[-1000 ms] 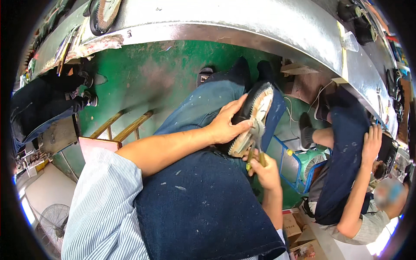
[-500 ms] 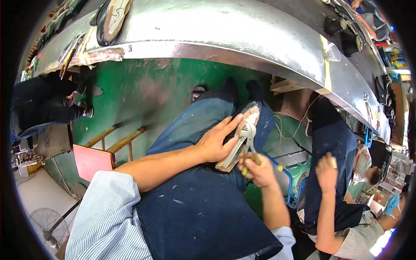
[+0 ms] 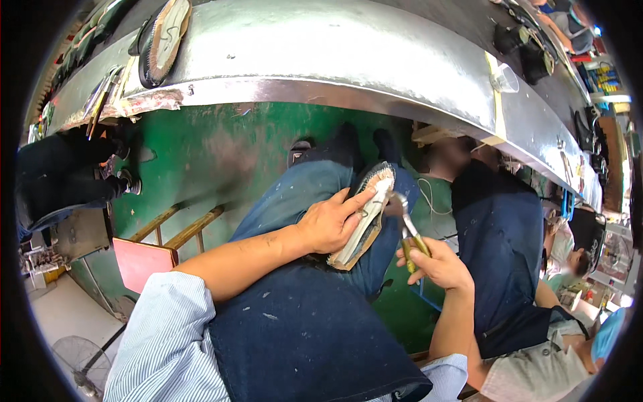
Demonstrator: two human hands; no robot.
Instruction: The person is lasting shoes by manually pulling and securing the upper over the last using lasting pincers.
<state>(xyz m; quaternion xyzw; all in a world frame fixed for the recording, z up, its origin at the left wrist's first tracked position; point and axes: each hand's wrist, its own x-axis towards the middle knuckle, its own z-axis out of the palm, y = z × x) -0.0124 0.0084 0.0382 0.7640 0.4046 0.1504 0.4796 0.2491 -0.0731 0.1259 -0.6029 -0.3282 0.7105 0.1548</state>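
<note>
Over the denim-covered thighs (image 3: 281,191), I see the shoe (image 3: 356,246) sole up, toe toward the metal bench (image 3: 321,50), with the left hand (image 3: 328,224) gripping its left side and fingers laid over the sole. The right hand (image 3: 439,264) has its fingers wrapped round the pincers (image 3: 408,226), whose head I see just right of the shoe; contact I cannot tell.

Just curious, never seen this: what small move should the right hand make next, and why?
Perhaps bring the pliers over to the shoe: the right hand holds them close beside it, while the left hand holds it sole-up.
</note>
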